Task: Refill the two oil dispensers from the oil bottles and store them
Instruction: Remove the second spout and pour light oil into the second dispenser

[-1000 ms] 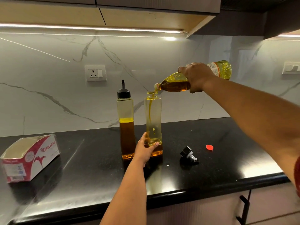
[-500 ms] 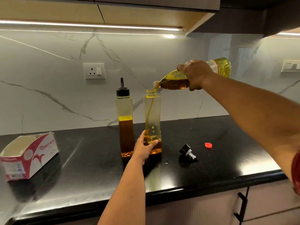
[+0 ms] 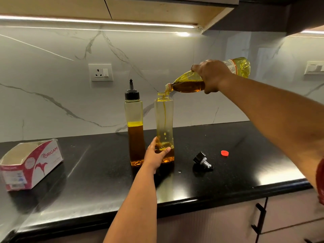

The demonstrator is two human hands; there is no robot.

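Observation:
Two tall clear oil dispensers stand side by side on the black counter [image 3: 87,172]. The left dispenser [image 3: 134,120] wears its black spout cap and is about half full of amber oil. The right dispenser [image 3: 164,116] is uncapped, with a shallow layer of oil at its base. My left hand [image 3: 155,156] grips its lower part. My right hand [image 3: 211,76] holds a yellow oil bottle [image 3: 189,83] tipped nearly flat, mouth over the dispenser's neck; a thin stream of oil runs down inside.
The black spout cap [image 3: 201,160] of the open dispenser lies on the counter to the right, and a small red bottle cap [image 3: 224,153] lies beyond it. An open red-and-white cardboard box [image 3: 29,165] sits at the left. A cabinet handle [image 3: 259,218] is below the counter edge.
Oil keeps streaming into the right dispenser. Both hands hold about the same pose; the view has only shifted slightly.

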